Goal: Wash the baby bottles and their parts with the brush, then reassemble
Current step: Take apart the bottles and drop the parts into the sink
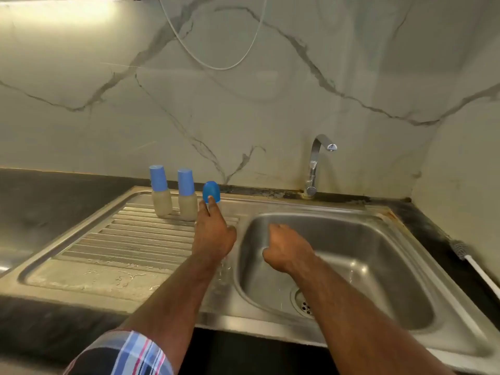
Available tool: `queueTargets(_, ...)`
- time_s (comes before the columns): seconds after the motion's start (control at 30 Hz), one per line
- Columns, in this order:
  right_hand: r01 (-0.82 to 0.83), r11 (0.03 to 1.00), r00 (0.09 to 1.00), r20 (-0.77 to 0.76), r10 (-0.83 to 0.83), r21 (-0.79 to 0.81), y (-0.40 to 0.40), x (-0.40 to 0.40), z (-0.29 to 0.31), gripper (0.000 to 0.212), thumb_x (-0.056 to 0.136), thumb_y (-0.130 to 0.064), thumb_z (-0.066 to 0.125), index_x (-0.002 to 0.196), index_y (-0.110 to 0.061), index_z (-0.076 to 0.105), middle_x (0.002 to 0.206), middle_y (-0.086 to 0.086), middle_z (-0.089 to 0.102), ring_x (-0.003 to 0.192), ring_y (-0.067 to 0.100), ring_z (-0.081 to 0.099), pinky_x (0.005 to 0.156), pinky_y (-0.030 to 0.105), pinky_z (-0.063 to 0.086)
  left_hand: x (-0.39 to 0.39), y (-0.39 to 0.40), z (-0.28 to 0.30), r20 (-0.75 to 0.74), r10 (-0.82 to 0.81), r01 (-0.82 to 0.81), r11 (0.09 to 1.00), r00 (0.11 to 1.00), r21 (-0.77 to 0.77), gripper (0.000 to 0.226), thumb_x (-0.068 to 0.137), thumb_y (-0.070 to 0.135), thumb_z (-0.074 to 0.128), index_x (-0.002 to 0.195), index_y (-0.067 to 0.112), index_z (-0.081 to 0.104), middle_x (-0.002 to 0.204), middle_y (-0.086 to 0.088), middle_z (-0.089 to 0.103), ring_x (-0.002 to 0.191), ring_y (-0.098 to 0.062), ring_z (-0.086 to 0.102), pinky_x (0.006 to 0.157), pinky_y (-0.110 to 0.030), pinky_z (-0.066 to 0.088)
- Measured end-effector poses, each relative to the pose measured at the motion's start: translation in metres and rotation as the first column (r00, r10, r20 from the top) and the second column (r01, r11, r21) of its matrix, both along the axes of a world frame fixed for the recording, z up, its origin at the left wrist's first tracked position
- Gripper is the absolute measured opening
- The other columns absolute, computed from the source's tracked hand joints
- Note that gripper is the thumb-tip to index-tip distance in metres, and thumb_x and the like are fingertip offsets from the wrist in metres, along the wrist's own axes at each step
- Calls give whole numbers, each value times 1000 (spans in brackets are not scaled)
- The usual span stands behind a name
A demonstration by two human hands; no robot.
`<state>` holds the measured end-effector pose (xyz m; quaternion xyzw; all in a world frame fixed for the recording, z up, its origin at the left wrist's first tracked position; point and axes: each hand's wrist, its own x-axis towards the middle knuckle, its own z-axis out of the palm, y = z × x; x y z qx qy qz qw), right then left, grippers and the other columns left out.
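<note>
Baby bottles stand in a row at the back of the stainless-steel drainboard (113,239), against the marble-patterned wall, as a person reaches across the sink unit. The basin (351,253) to the right looks drained, with no parts lying in it and the chrome tap (315,163) showing no running water; water beads on the steel nearest the camera. Two capped bottles, the left bottle (160,192) and the middle bottle (186,196), stand upright and just beside each other, each with a blue cap seated on a cloudy body, which suggests they are assembled. Whether they have been washed cannot be told from this view. A third bottle is mostly hidden behind the reaching hand; only its blue dome cap (211,190) shows clearly. The bottle brush (460,249) lies well apart on the dark counter at the far right, in neither hand, so brushing is not under way at this moment.

The left hand (213,234) stretches forward with fingers fairly straight, fingertips touching the lower edge of the dome cap; it appears to press or steady the cap rather than wrap it. The right hand (286,247) hovers over the basin with fingers curled under, and it seems to hold nothing, though the palm side is hidden.
</note>
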<state>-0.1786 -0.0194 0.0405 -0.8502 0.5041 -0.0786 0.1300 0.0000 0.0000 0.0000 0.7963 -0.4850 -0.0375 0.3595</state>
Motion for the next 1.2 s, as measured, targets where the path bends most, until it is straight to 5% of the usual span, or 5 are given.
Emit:
queueTargets(0.43,-58,996,998,41,56,60,-42,21,-19,56,93,-28,58,145,-20,40,148,7,47,134,27,46,108,42,43,35,-52,-9,-444,160,-255,953,882,-164,91,89,16,76,159,8,19,145,-15,49,132,-34,51,111,-48,44)
queueTargets(0.57,-56,994,988,148,41,98,-54,15,-18,59,93,-27,62,147,-20,41,148,6,49,134,26,47,107,40,43,24,-51,-6,-420,110,-232,940,901,-251,52,90,15,75,134,9,49,111,-3,61,106,-25,64,78,-25,47)
queueTargets(0.83,68,953,674,690,-263,297,-84,-18,0,79,90,-54,66,156,-29,28,137,4,57,119,23,60,100,46,51,-58,-48,2,-240,-186,136,969,953,-208,68,77,16,78,140,25,52,122,-3,40,101,-15,47,89,-25,42)
queueTargets(1.0,60,903,681,644,-348,425,-84,-57,-3,46,93,-60,57,119,-22,61,106,8,68,82,20,71,67,30,60,-86,-47,-12,-76,-388,377,918,919,-120,70,73,18,81,138,28,56,132,1,58,122,-16,51,102,-31,45)
queueTargets(1.2,4,844,644,644,-412,536,-88,-78,-20,36,86,-43,75,110,-17,65,109,13,64,90,25,71,65,27,60,-85,-46,-17,-74,-530,528,848,845,-45,69,78,27,85,140,28,57,135,6,62,124,-11,54,108,-31,42)
